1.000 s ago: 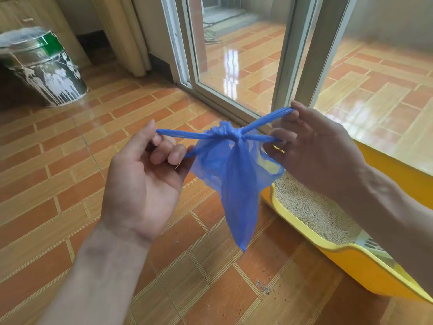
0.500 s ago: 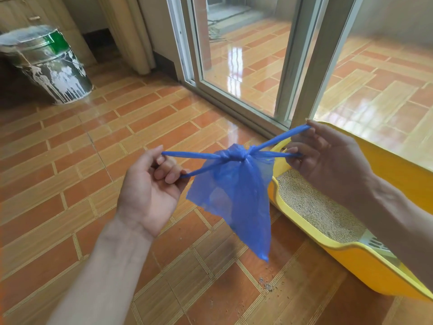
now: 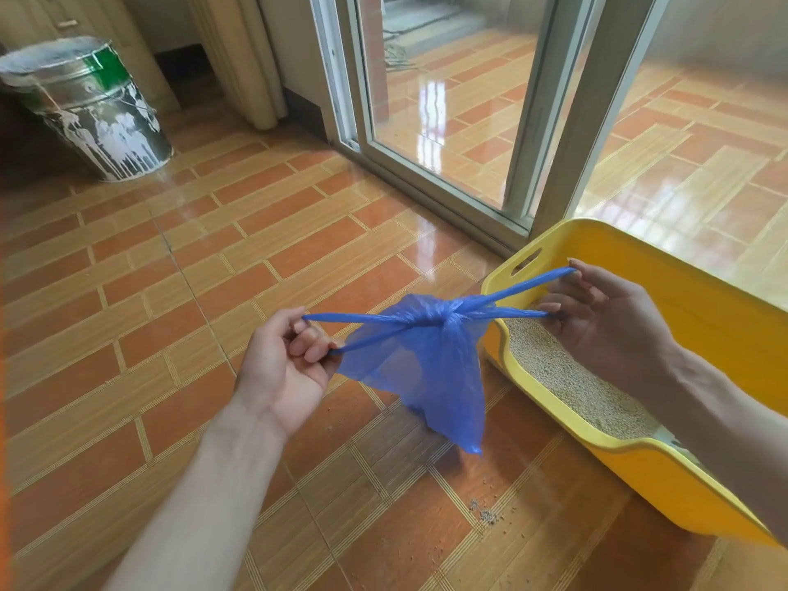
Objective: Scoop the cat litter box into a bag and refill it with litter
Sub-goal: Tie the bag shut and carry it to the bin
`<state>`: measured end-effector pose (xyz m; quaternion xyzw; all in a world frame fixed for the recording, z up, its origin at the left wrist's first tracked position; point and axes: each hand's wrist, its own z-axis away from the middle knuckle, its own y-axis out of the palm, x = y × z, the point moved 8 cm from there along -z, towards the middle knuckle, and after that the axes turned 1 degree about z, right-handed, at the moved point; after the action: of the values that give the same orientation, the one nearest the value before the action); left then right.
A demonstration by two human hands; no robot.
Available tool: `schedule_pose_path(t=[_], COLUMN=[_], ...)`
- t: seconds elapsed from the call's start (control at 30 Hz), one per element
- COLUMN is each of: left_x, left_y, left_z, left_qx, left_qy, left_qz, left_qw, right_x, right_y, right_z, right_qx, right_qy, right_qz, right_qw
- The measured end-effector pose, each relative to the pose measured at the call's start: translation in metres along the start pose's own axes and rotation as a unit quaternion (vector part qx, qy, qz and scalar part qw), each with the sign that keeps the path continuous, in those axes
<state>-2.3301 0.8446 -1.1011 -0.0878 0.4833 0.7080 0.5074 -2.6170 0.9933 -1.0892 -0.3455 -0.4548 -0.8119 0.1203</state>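
The scooping looks done: the blue bag (image 3: 426, 368) is knotted at its neck, and the left hand (image 3: 285, 368) and right hand (image 3: 605, 322) each grip a pair of its handle strips, pulled apart to tighten the knot; it hangs in the air above the floor (image 3: 170, 292), just left of the yellow box (image 3: 639, 458). The bag is thin, translucent and looks lightly filled; the box holds a level bed of pale litter (image 3: 567, 381), so whether refilling remains cannot be told; stray grains lie on the tiles.

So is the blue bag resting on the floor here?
No, the blue bag hangs above the tiles, held by its handles between the left hand and right hand.
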Motion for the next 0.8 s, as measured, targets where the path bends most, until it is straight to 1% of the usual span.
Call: schedule_pose_path(t=[0.2, 0.43, 0.67, 0.8], left_x=[0.009, 0.011, 0.013, 0.009], left_y=[-0.025, -0.031, -0.042, -0.039], left_z=[-0.013, -0.016, -0.017, -0.013], left_qx=[-0.039, -0.059, -0.081, -0.077], left_qy=[-0.023, -0.017, -0.02, -0.021], left_qz=[0.006, -0.011, -0.024, -0.034], left_qw=[0.999, 0.998, 0.996, 0.996], right_x=[-0.004, -0.009, -0.015, -0.016], right_y=[-0.03, -0.059, -0.084, -0.079], right_z=[-0.004, -0.003, -0.001, 0.001], right_qx=[-0.037, -0.093, -0.125, -0.121], right_qy=[0.008, 0.006, 0.017, 0.021], right_qz=[-0.009, -0.008, 0.012, 0.01], right_qw=[0.999, 0.996, 0.992, 0.992])
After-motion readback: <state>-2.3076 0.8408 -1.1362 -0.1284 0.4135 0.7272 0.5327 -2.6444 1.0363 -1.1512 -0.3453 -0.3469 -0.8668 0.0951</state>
